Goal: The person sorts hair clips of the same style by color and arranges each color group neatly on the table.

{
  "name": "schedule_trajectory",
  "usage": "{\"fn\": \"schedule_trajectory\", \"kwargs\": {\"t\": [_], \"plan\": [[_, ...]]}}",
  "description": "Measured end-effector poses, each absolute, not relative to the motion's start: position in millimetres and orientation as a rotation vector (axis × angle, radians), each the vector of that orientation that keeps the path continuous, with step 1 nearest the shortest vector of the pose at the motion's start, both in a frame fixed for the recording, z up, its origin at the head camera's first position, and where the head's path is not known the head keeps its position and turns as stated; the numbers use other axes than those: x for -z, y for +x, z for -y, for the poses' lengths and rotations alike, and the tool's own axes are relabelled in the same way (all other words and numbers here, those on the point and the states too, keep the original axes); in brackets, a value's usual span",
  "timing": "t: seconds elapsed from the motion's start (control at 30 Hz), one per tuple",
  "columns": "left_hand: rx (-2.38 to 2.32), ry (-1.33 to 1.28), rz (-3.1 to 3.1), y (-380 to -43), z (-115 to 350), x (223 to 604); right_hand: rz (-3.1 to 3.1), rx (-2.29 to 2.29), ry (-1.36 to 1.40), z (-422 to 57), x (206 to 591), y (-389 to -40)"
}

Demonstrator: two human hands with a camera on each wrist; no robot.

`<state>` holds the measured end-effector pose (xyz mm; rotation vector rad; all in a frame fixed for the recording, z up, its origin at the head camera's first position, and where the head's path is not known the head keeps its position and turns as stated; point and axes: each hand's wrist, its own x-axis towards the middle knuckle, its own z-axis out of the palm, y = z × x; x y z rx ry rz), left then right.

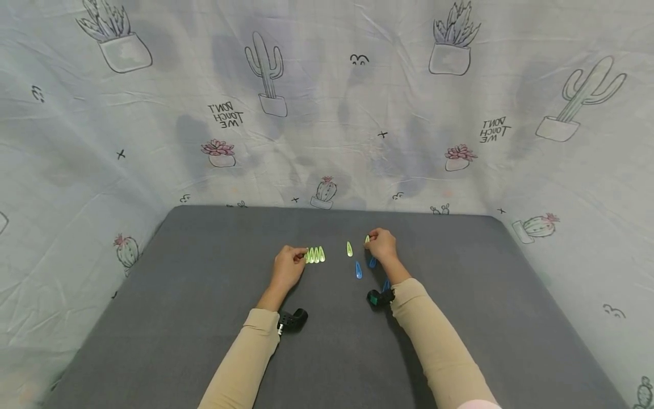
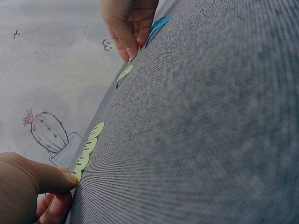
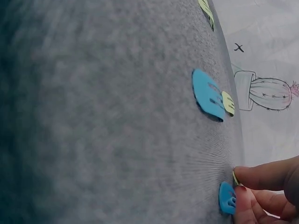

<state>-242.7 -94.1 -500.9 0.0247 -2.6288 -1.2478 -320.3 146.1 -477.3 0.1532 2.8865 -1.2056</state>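
Several yellow-green snap hair clips (image 1: 317,254) lie side by side in a row on the grey table. My left hand (image 1: 288,266) pinches the leftmost clip (image 2: 78,176) of that row between thumb and finger. Farther right, my right hand (image 1: 383,246) holds another yellow-green clip (image 3: 235,178) by thumb and fingertips, close over the table. Between the hands lies a single yellow-green clip (image 1: 349,249). One blue clip (image 1: 359,270) sits just nearer than it, a second blue clip (image 1: 372,262) shows beside the right hand, and a third (image 1: 386,285) is partly hidden by the right wrist.
A grey cloth covers the table (image 1: 327,352). Behind and at both sides hangs a pale curtain (image 1: 327,113) printed with cacti. Each wrist carries a black camera, the left wrist camera (image 1: 293,320) and the right wrist camera (image 1: 379,299), low over the cloth.
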Motion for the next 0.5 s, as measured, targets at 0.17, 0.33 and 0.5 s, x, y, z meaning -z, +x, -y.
{"fn": "schedule_trajectory", "kwargs": {"t": [0.17, 0.33, 0.5], "plan": [[1.243, 0.033, 2.618, -243.2, 93.3, 501.6, -2.776, 1.352, 0.185, -150.3, 477.7, -321.1], [1.231, 0.03, 2.621, -243.0, 93.1, 501.8, -2.661, 1.504, 0.196, -155.0, 481.6, -318.7], [1.232, 0.031, 2.627, -243.1, 93.2, 501.4, -2.494, 1.732, 0.149, -153.6, 480.8, -311.2]]}}
